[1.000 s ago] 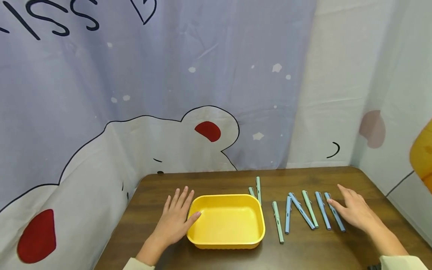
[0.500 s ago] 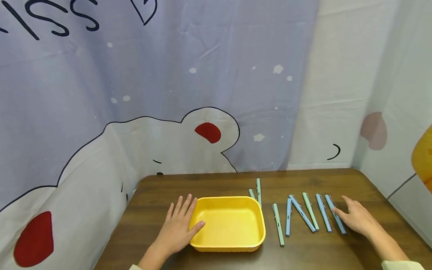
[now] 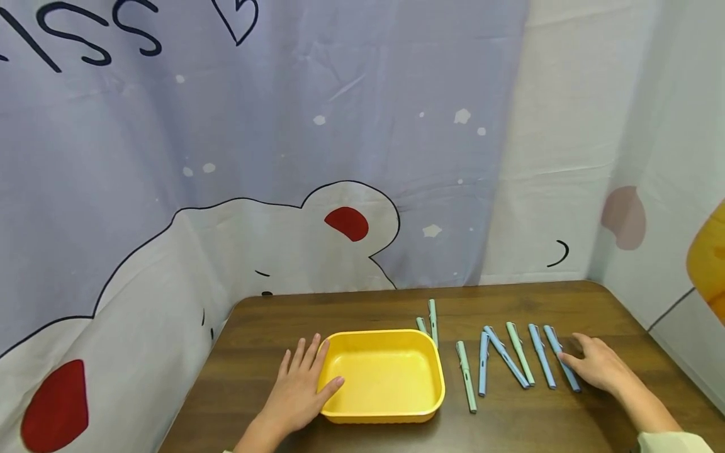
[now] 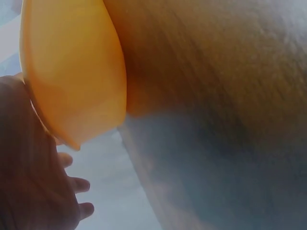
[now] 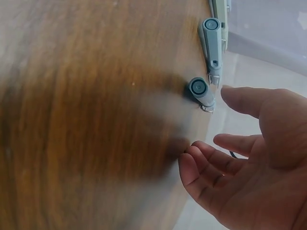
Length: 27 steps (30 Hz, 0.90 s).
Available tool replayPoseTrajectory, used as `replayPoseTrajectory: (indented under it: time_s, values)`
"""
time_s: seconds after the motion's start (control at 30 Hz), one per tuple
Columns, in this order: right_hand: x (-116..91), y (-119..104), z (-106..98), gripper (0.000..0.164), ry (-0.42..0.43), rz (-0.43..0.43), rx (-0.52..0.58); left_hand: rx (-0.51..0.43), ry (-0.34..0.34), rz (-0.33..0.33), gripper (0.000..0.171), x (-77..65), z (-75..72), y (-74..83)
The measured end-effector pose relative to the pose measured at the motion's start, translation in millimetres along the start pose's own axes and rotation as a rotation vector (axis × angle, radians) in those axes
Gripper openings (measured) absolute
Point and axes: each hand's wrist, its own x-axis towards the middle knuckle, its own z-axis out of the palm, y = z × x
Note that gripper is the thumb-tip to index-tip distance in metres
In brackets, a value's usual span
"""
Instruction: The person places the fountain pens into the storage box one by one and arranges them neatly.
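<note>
Eight pens in play, and the nearest blue pen (image 3: pixel 555 341) lies right at the thumb tip of the right hand (image 3: pixel 597 363); whether they touch, I can't tell. Those right fingers are loosely bent, thumb apart from them, nothing clamped between. Beyond that thumb, toward the other hand, it's a crowded row: a second blue pen (image 3: pixel 542 356), a pale green pen (image 3: pixel 520 353), a slanted blue pen (image 3: pixel 506 357) whose far end all but meets a straighter blue pen (image 3: pixel 483 363), then a grey-green pen (image 3: pixel 466 377).

And what a barrier, the yellow tray (image 3: pixel 385 377), sitting between that row and the left hand (image 3: pixel 297 393)! Left fingers are spread and straight at its side, thumb laid over the rim. Past the tray's far corner, well apart from both sets of fingers, two more green pens (image 3: pixel 433 321) are partly hidden.

Smooth, glossy plastic on that tray, corners rounded; slim, straight barrels on the pens, clips standing proud, dark rings in the ends closest to the right thumb. Brown wood grain runs across the table (image 3: pixel 396 437) under the fingers; ahead of the fingertips, creased printed cloth (image 3: pixel 368 126) hangs.
</note>
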Motion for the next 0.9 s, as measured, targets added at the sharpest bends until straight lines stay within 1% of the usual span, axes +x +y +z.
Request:
replayPoseTrajectory:
  time_s: [0.3, 0.57, 0.63, 0.73, 0.9]
  values:
    - [3.6, -1.3, 2.1, 0.069, -0.036, 0.019, -0.016, -0.017, -0.003, -0.021, 0.078, -1.2, 2.5, 0.2]
    - [9.8, 0.0, 2.5, 0.07, -0.076, 0.038, -0.022, 0.002, 0.001, -0.029, 0.081, -0.5, 1.1, 1.1]
    - [11.1, 0.0, 2.6, 0.067, -0.076, 0.034, -0.02, 0.002, -0.003, -0.036, 0.082, -0.5, 0.6, 1.4]
    - [12.6, -0.5, 3.1, 0.059, -0.074, 0.028, -0.02, 0.003, -0.014, -0.045, 0.083, -0.9, 0.6, 1.7]
    - [13.5, -2.0, 3.0, 0.049, -0.081, 0.048, -0.019, -0.01, -0.028, -0.055, 0.084, -1.8, 2.0, 1.4]
